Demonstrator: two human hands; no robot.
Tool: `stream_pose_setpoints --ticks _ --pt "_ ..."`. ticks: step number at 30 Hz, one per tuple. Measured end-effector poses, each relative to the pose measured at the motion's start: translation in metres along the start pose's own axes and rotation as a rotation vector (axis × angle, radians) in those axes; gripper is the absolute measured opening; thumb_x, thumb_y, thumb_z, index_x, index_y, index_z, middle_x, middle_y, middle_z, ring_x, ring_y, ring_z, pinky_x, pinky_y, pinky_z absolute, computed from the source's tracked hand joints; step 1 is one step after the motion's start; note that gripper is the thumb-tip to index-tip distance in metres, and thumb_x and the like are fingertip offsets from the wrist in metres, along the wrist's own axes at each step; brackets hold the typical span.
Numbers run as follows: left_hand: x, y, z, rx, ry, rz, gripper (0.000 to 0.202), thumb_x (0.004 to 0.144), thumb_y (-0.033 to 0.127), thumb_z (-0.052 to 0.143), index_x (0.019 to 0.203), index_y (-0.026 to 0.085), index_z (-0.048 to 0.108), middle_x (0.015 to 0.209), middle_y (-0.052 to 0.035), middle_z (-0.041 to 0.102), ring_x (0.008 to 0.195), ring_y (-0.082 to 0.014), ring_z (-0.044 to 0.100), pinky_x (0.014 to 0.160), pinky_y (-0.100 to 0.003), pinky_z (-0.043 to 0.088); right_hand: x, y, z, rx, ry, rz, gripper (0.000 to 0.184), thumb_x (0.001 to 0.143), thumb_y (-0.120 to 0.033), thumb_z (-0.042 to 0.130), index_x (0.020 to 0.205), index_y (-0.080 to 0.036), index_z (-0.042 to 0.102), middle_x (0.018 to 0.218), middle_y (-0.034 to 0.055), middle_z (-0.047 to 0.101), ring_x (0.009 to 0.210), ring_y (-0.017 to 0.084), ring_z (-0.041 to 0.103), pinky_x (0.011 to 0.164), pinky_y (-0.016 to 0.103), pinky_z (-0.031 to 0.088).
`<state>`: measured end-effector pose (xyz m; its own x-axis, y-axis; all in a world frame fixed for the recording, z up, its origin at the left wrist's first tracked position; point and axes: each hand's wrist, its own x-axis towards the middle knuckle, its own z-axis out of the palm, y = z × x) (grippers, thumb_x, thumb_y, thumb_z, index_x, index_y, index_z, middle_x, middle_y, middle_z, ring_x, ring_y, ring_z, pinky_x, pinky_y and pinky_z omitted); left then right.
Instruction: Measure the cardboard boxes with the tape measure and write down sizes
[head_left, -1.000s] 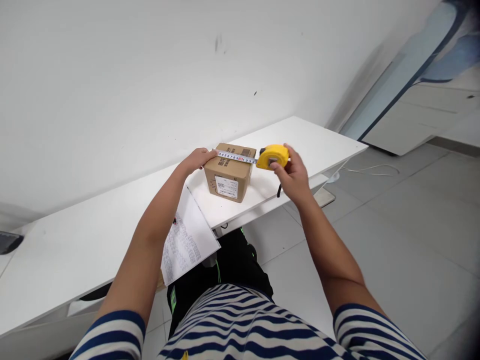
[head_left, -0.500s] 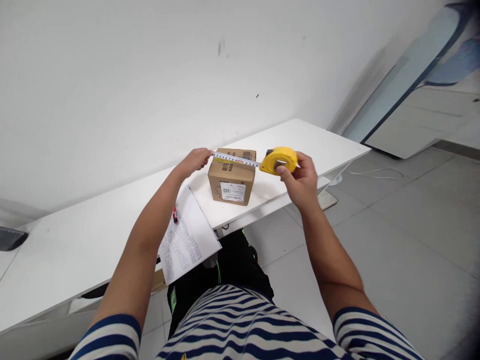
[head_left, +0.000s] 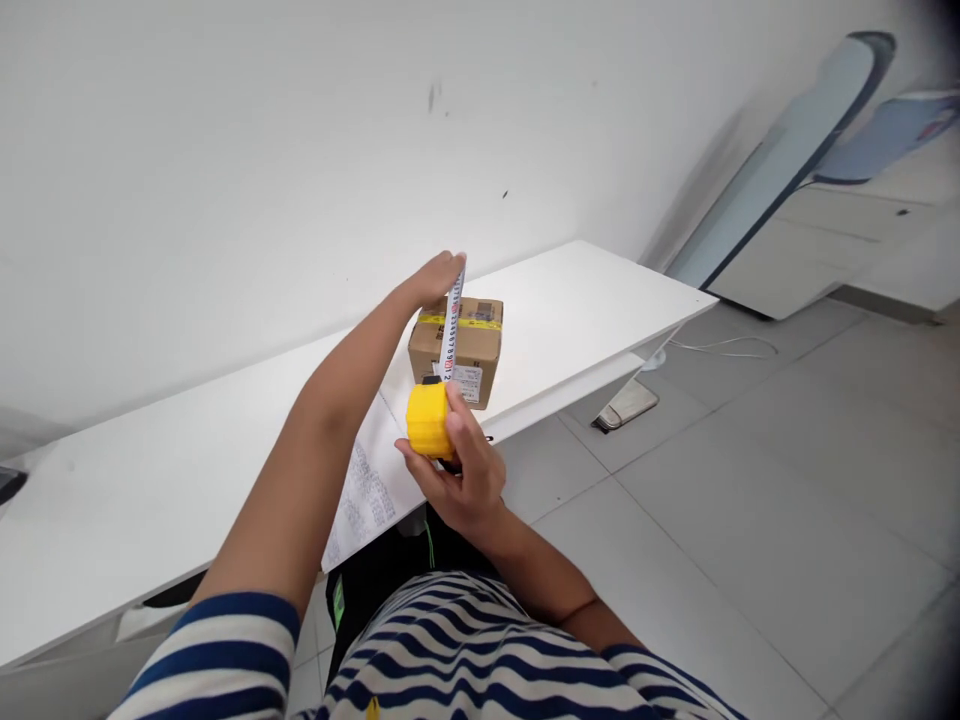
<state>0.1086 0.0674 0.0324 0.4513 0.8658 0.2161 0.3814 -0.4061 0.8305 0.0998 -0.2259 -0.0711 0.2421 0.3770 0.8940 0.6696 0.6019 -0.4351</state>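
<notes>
A brown cardboard box with yellow tape across its top and a white label on its front stands on the white table. My right hand grips the yellow case of a tape measure in front of the box. From the case, the white numbered blade runs away from me over the box top. Behind the box's far left edge, my left hand pinches the blade's end, its fingers closed. The hand's underside is hidden.
A sheet of written paper lies at the table's near edge, partly covered by my left arm. The white table runs along a wall. A leaning panel and a cable are to the right. A dark object sits far left.
The blade has turned from lying left to right across the box to running front to back. My right hand swung left and nearer to me; my left hand moved to the box's far side.
</notes>
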Motion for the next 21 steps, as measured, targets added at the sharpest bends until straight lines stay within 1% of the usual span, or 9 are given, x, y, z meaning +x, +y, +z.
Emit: stream_pose_setpoints --ticks 3,6,8,11,13,15,18,19,21 --pt "-0.009 -0.006 0.008 0.204 -0.15 -0.062 0.038 0.1 0.046 0.065 0.072 0.022 0.055 0.078 -0.0073 0.065 0.083 -0.0254 0.061 0.09 -0.04 0.046 -0.002 0.007 0.011 -0.032 0.02 0.034 0.104 0.095 -0.028 0.08 0.173 -0.047 0.013 0.165 0.0123 0.059 0.137 0.034 0.071 0.1 0.051 0.073" --pt "-0.016 -0.005 0.008 0.323 -0.221 -0.019 0.038 0.098 0.044 0.064 0.068 0.022 0.054 0.075 -0.0062 0.062 0.083 -0.0246 0.058 0.087 -0.038 0.044 -0.004 0.023 0.022 -0.062 0.025 0.077 0.099 0.097 -0.029 0.078 0.173 -0.043 0.016 0.162 0.0128 0.063 0.141 0.032 0.069 0.103 0.051 0.072" --pt "-0.018 -0.005 0.007 0.367 -0.259 -0.02 0.037 0.101 0.045 0.058 0.072 0.022 0.054 0.079 -0.0061 0.063 0.084 -0.0238 0.058 0.085 -0.037 0.044 -0.002 0.037 0.033 -0.09 0.07 0.079 0.091 0.098 -0.03 0.078 0.171 -0.039 0.024 0.16 0.0139 0.065 0.141 0.031 0.07 0.102 0.048 0.072" --pt "-0.016 -0.008 0.007 0.332 -0.234 -0.066 0.026 0.097 0.046 0.063 0.093 0.021 0.06 0.099 -0.0071 0.069 0.09 -0.0228 0.062 0.084 -0.036 0.045 0.005 0.058 0.048 -0.089 0.189 0.076 0.073 0.1 -0.033 0.076 0.164 -0.03 0.041 0.157 0.0157 0.067 0.141 0.028 0.07 0.105 0.044 0.07" --pt "-0.015 -0.011 0.007 0.304 -0.185 -0.092 0.031 0.092 0.047 0.071 0.105 0.022 0.058 0.109 -0.0078 0.071 0.093 -0.022 0.063 0.084 -0.035 0.046 0.008 0.067 0.055 -0.05 0.198 0.128 0.068 0.101 -0.035 0.073 0.162 -0.028 0.044 0.16 0.0152 0.065 0.144 0.027 0.068 0.111 0.046 0.067" --pt "-0.016 -0.011 0.008 0.317 -0.184 -0.114 0.032 0.092 0.05 0.072 0.099 0.021 0.059 0.103 -0.0071 0.071 0.089 -0.0209 0.062 0.081 -0.034 0.045 0.009 0.07 0.058 -0.019 0.173 0.181 0.067 0.102 -0.037 0.071 0.163 -0.03 0.043 0.161 0.0132 0.064 0.145 0.027 0.068 0.114 0.047 0.065" --pt "-0.018 -0.01 0.009 0.374 -0.214 -0.117 0.036 0.097 0.051 0.066 0.078 0.021 0.057 0.084 -0.0046 0.065 0.077 -0.0184 0.055 0.075 -0.035 0.041 0.008 0.069 0.058 -0.005 0.194 0.173 0.069 0.101 -0.034 0.073 0.163 -0.033 0.043 0.159 0.0107 0.066 0.144 0.025 0.069 0.109 0.045 0.068" --pt "-0.018 -0.01 0.009 0.384 -0.201 -0.101 0.038 0.097 0.049 0.065 0.075 0.021 0.055 0.082 -0.004 0.064 0.075 -0.0179 0.054 0.074 -0.035 0.04 0.007 0.068 0.057 -0.004 0.206 0.164 0.07 0.101 -0.034 0.073 0.163 -0.033 0.042 0.159 0.0104 0.066 0.143 0.025 0.069 0.108 0.044 0.069" --pt "-0.019 -0.008 0.008 0.394 -0.127 -0.035 0.036 0.098 0.046 0.065 0.075 0.022 0.052 0.084 -0.0036 0.064 0.076 -0.0181 0.054 0.075 -0.035 0.04 0.006 0.067 0.055 -0.008 0.197 0.182 0.075 0.1 -0.035 0.074 0.166 -0.033 0.039 0.162 0.0109 0.063 0.145 0.025 0.067 0.11 0.044 0.068"
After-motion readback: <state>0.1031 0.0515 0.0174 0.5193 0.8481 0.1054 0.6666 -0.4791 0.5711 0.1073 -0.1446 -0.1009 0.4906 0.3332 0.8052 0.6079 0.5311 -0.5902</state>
